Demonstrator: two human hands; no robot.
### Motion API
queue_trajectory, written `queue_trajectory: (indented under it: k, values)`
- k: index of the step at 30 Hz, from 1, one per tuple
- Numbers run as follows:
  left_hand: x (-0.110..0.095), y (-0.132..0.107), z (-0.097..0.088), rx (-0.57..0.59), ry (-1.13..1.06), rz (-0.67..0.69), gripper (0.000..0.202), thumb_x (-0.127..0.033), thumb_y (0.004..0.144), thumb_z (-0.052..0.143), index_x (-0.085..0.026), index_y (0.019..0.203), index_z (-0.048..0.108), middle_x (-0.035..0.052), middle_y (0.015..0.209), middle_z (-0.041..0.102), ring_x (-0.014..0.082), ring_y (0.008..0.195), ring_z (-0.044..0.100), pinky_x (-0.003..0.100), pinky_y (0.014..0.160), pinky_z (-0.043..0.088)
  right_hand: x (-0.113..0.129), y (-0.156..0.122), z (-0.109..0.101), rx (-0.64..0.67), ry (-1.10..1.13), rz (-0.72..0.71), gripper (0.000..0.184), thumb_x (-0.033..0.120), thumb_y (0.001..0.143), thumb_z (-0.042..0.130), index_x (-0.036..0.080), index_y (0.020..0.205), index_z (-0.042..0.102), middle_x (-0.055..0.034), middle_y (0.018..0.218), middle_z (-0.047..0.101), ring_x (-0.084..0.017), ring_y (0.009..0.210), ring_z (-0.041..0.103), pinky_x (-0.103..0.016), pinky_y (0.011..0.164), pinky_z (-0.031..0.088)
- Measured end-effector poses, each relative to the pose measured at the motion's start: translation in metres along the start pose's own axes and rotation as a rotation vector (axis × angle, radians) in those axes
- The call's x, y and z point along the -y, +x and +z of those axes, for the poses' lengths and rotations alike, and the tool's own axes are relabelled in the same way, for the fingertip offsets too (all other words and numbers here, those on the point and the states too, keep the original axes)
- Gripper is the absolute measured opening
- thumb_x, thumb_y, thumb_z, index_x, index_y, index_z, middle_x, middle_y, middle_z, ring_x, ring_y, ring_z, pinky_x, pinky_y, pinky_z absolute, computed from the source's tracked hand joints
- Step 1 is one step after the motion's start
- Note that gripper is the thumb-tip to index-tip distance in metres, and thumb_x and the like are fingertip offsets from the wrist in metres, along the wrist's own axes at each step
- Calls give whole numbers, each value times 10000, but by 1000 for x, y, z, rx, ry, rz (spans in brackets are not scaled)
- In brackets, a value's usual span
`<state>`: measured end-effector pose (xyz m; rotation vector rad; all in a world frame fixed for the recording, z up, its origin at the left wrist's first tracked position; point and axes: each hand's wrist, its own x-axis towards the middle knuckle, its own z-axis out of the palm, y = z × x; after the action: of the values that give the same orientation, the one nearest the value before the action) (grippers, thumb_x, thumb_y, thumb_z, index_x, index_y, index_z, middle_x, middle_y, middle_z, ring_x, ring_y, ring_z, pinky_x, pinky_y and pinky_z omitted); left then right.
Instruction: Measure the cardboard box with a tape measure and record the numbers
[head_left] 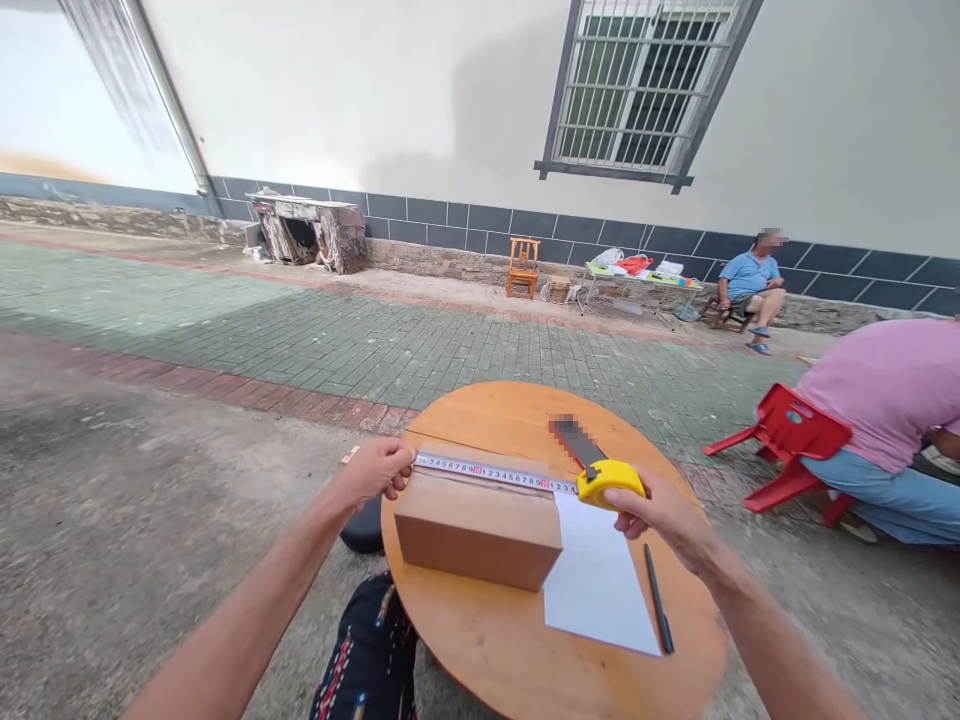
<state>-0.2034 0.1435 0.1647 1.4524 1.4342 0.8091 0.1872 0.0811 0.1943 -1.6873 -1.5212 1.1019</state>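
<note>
A brown cardboard box [477,530] lies on a small round wooden table [525,640]. A tape measure blade [495,473] is stretched along the box's far top edge. My left hand [381,468] pinches the blade's free end at the box's left corner. My right hand [660,515] grips the yellow tape measure case [609,478] just past the box's right end. A white sheet of paper [596,580] lies to the right of the box, under my right hand, with a black pen [658,598] beside it.
A dark flat object [576,441] lies on the table behind the tape case. A person in a pink shirt sits on a red plastic chair [787,440] at right. Another person [750,285] sits by the wall near a low table and a wooden chair [523,267].
</note>
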Motion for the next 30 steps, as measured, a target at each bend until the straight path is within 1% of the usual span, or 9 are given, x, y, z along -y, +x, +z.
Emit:
queue_trajectory:
  k: [6,12,17,20,22,25,27,29,30]
  values:
    - [-2,0,-1,24,-14,-28,277,-440,690,525,-165,653,521,-5,597,567,110,505,521,211,462,406,-2,1,0,2,-6,-10,405,489,818,621,146,1034,628,-51,805,673,-166,687,647,-253,577,517]
    - [-2,3,-2,20,-29,-30,309,-475,661,551,-169,645,513,-10,595,549,110,515,518,199,441,371,-1,1,1,0,-15,14,455,506,790,646,146,1069,635,-51,800,678,-166,668,642,-248,555,512]
    - [-2,1,1,7,-35,-17,254,-425,644,543,-174,638,500,-17,590,537,102,505,502,200,447,370,5,1,4,6,-40,5,448,500,804,631,156,1093,625,-63,898,686,-160,695,634,-242,562,506]
    - [-5,0,1,-35,-36,10,211,-386,649,527,-178,629,494,-15,577,520,105,513,491,198,437,351,14,-2,5,-6,-61,-20,450,515,793,643,164,1073,625,-56,897,681,-163,697,630,-250,570,504]
    - [-12,2,-1,-79,-38,46,187,-363,656,519,-182,624,485,-15,578,506,105,526,485,193,431,331,22,-11,5,-48,-92,-30,439,522,782,652,166,1039,633,-49,850,680,-162,668,628,-250,564,496]
    - [-31,6,-3,-115,-49,120,169,-348,680,500,-182,649,494,-23,589,486,98,531,464,197,451,340,30,-38,12,-63,-101,-30,454,545,776,644,169,1031,633,-47,796,676,-163,625,628,-257,557,501]
    - [-45,11,0,-77,-50,172,180,-353,706,486,-177,686,520,-21,611,496,101,544,470,208,482,368,29,-62,27,-17,-48,-15,488,561,747,672,179,1047,622,-41,773,667,-164,595,622,-264,537,511]
    - [-58,17,8,6,-35,231,198,-360,728,480,-174,709,544,-14,640,521,109,575,491,222,525,395,23,-87,53,13,73,0,528,571,710,717,209,1079,610,-19,742,652,-156,552,605,-257,486,506]
    - [-63,21,14,55,-21,263,205,-363,736,482,-173,709,554,-10,652,533,113,591,500,228,546,402,20,-99,68,51,164,24,529,569,734,707,225,1123,604,-11,707,645,-159,531,601,-267,479,513]
